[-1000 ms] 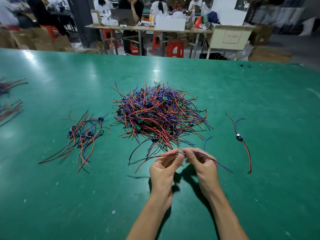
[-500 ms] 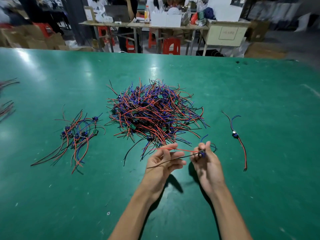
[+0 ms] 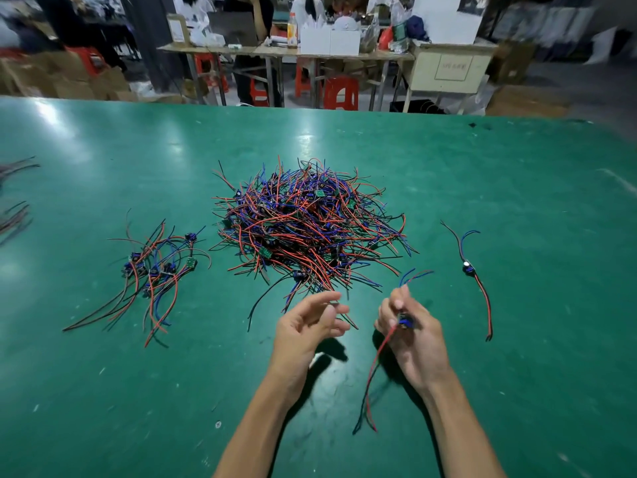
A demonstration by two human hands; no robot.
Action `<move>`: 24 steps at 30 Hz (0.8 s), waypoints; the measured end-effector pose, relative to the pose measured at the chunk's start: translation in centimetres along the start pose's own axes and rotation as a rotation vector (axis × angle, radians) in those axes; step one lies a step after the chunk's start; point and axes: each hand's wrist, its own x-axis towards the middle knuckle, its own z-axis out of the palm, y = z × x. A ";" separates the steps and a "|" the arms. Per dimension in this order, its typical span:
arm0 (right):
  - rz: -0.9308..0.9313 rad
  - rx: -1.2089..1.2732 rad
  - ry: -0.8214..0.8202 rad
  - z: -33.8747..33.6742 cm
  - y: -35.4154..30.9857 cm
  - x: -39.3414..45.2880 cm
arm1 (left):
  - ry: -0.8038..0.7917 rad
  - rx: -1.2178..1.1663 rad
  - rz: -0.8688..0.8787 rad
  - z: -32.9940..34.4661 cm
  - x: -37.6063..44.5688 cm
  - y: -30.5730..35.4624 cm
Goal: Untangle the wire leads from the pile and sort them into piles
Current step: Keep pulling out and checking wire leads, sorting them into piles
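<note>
Right, nearest to us the right hand [image 3: 412, 334] has one freed lead [image 3: 379, 360] pinched at its little blue component, red and dark tails dangling down toward the near edge of the green table [image 3: 103, 408], short blue ends poking up past the fingertips. The left hand [image 3: 305, 327] sits just beside it, fingers loosely spread and holding nothing, hovering at the near fringe of the heap.

So the step in hand, by my read: one lead is clear of the tangle and waiting to be dropped on a pile. Which pile? Over on the right lies a single lead [image 3: 477, 281], stretched out on its own, well apart from the rest. Over on the left there's a sorted bundle [image 3: 151, 270], several leads lying roughly parallel with their components clustered at the far end. The held one looks closer to the lone lead on the right, so that seems the likely spot, though I can't tell the type for certain.

The next move calls for laying it down straight, tails aligned, so it doesn't snag again, while the free hand goes back for another strand.

Further off sits the main pile [image 3: 310, 225], a dense red, blue and black knot, still big. Plenty left to do. At the far left edge, more wires [image 3: 15, 215] sit blurred.
</note>
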 end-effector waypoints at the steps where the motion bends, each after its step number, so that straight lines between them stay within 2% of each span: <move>1: -0.050 -0.155 -0.002 0.2 0.3 -0.1 | -0.045 0.026 -0.033 0.2 -0.1 -0.1; 4: -0.214 -0.530 -0.011 1.2 1.4 -0.1 | -0.156 0.131 -0.069 0.3 -0.5 -0.3; 8: -0.367 -0.791 0.053 1.8 1.8 -0.1 | -0.129 0.127 -0.077 0.2 -0.6 -0.5; 11: -0.345 -0.746 0.054 2.1 1.7 -0.8 | -0.078 0.133 -0.106 0.2 -0.2 -0.3; 14: -0.278 -0.666 -0.013 2.4 1.7 -1.2 | -0.115 0.134 -0.153 0.1 0.2 0.2; 17: -0.266 -0.711 -0.080 2.4 2.2 -1.1 | -0.135 0.117 -0.170 0.3 0.5 0.7; 22: -0.212 -0.702 -0.027 2.4 3.4 -0.9 | -0.124 0.171 -0.149 0.5 0.2 0.3; 24: -0.170 -0.726 -0.027 2.2 3.5 -0.8 | -0.177 0.262 -0.173 0.6 0.2 0.2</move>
